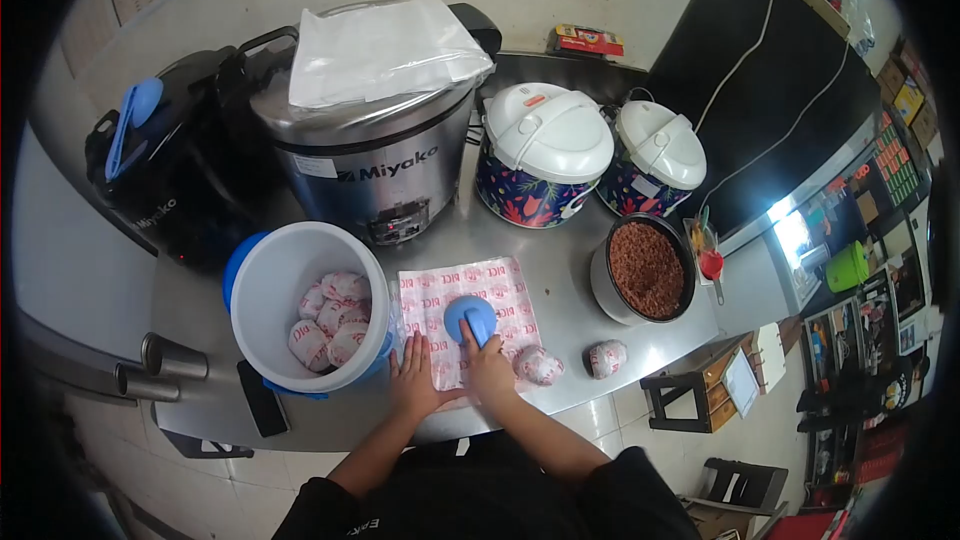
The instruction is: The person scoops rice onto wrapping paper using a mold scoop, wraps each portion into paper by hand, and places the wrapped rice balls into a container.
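My left hand (413, 377) lies flat with fingers stretched at the lower left edge of a sheet of red-printed wrapping paper (425, 290). In my right hand (487, 370) is the handle of a blue rice scoop (467, 316), its rounded bowl resting over the middle of the paper. Whatever is under the bowl is hidden. Just right of that hand sits a paper-wrapped ball (541, 366), with a second wrapped ball (607, 359) further right. Left of the paper, a white bucket (255, 325) holds several similar wrapped bundles (335, 315).
A pot of reddish-brown food (650, 270) stands at right on the steel table (560, 285). Behind are a large Miyako rice cooker (370, 180), two flowered cookers (535, 185) and a black Miyako cooker (190, 180). Metal cups (170, 355) and a dark phone-like slab (262, 398) lie left.
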A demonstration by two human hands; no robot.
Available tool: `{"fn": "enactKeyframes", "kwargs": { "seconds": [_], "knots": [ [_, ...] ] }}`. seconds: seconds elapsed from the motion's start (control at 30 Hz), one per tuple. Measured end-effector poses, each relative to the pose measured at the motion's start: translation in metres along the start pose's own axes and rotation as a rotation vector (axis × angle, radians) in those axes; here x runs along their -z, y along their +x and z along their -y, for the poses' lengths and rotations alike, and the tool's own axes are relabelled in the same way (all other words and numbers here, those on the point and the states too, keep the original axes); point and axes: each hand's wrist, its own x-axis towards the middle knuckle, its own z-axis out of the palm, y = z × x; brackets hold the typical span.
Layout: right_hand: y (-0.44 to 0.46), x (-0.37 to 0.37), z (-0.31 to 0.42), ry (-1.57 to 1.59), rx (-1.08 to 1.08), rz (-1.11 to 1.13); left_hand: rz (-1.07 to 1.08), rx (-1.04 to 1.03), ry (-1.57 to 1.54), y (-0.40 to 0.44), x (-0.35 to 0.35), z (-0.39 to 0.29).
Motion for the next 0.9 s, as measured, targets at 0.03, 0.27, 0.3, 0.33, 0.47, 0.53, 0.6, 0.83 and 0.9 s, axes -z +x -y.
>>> {"fn": "enactKeyframes", "kwargs": {
  "seconds": [0.03,0.27,0.3,0.33,0.47,0.53,0.6,0.83,0.9],
  "knots": [
    [-0.007,0.001,0.002,-0.002,-0.008,-0.008,-0.004,-0.011,-0.001,0.000,-0.001,0.000],
    [-0.010,0.015,-0.006,-0.017,0.076,0.013,0.007,-0.006,0.013,-0.004,-0.001,0.001],
    [-0.011,0.040,-0.011,-0.027,0.069,-0.004,-0.009,-0.002,0.000,-0.003,-0.003,0.000],
    [-0.012,0.067,-0.019,0.038,0.030,-0.028,-0.120,-0.006,-0.040,-0.006,0.010,-0.010],
    [0.014,0.166,-0.109,0.094,-0.338,-0.341,-0.215,-0.381,-0.106,-0.020,-0.009,0.009],
    [0.036,0.189,-0.177,0.093,-0.435,-0.387,-0.006,-0.577,-0.197,-0.027,-0.012,0.013],
    [0.046,0.187,-0.197,0.122,-0.480,-0.347,-0.010,-0.487,-0.270,-0.029,-0.012,0.018],
    [-0.042,0.073,-0.097,0.146,0.305,-0.175,0.074,-0.373,-0.392,-0.021,-0.005,0.021],
    [-0.027,0.045,-0.120,0.179,0.222,-0.101,0.066,-0.375,-0.374,-0.019,-0.003,0.020]
  ]
}}
